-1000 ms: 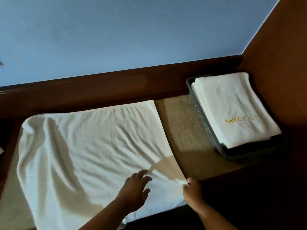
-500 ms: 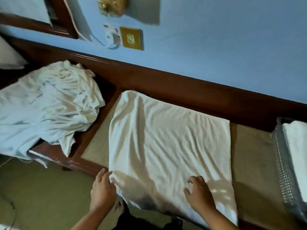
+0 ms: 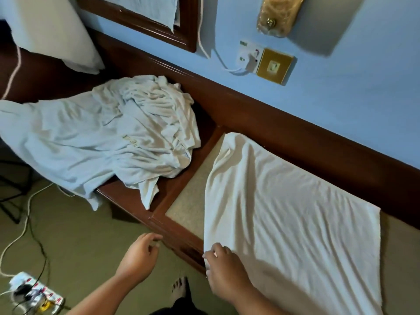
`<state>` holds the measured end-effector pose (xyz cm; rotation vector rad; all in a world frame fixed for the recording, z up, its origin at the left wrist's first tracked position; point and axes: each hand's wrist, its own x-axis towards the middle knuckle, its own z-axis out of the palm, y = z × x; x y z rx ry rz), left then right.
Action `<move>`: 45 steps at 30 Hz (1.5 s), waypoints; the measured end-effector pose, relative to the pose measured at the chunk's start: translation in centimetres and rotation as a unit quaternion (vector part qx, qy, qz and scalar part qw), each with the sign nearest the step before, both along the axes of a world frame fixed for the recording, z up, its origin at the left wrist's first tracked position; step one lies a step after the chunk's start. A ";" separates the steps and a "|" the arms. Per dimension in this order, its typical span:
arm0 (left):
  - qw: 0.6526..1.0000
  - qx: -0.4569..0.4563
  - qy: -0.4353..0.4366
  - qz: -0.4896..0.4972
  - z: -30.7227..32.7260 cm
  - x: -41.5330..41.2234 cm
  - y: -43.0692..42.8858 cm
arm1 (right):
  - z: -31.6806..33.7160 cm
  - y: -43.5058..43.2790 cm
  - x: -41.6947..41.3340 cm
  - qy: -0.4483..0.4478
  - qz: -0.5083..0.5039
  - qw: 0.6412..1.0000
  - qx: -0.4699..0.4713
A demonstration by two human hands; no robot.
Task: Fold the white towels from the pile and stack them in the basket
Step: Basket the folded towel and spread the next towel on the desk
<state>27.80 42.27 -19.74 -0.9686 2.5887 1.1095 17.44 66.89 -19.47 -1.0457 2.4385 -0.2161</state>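
The right grip (image 3: pixel 225 267) lies on the near left corner of the spread towel (image 3: pixel 295 223). Its fingers are curled over the hem and pinch the cloth there. The left grip (image 3: pixel 138 253) hovers just left of that corner, above the floor (image 3: pixel 79 235), with fingers loosely bent and nothing in them.

The spread towel is white terry, a flat rectangle marked by soft diagonal wrinkles. It lies on the worktop (image 3: pixel 191 201), whose beige, grainy inlay shows along the towel's left edge inside a glossy dark wood frame.

Left of the towel, on a lower wooden section, sits the pile of white towels (image 3: pixel 113 137). It is crumpled into ridges and folds, and one loose tail hangs over the front edge.

Behind the towel rises a smooth blue wall with a square brass plate (image 3: pixel 273 65) and a white socket (image 3: pixel 246 56) with a plug and cable. Far up and left of the towel lies a white pillow (image 3: pixel 45 30).

Below the towel's near left corner a bare foot (image 3: pixel 179 289) stands on the olive floor, and well to the left lies a white power strip (image 3: pixel 34 294) with tangled cords.
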 end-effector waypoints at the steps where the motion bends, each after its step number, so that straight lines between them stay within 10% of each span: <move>1: 1.000 0.000 0.003 -0.015 0.4 -0.6 -0.5 | 0.1 -1.2 0.3 0.005 -0.017 0.999 0.034; 8: 0.995 0.028 0.015 -0.090 1.4 -3.2 -1.7 | -0.4 -3.3 0.0 0.013 -0.135 0.982 0.128; 25: 0.981 0.080 -0.009 -0.178 0.3 -8.2 4.1 | -0.2 10.1 -4.9 0.026 -0.438 0.896 -0.073; 31: 0.967 0.074 -0.016 -0.244 1.3 -10.6 9.4 | -0.6 12.3 -6.2 0.015 -0.413 0.909 -0.050; 38: 0.964 0.066 -0.049 -0.252 1.0 -12.7 13.9 | 1.3 9.1 -5.7 0.074 -0.090 0.984 -0.135; 45: 0.965 0.022 -0.191 -0.177 0.1 -9.6 15.0 | 2.0 8.0 -9.2 0.018 -0.120 0.979 -0.165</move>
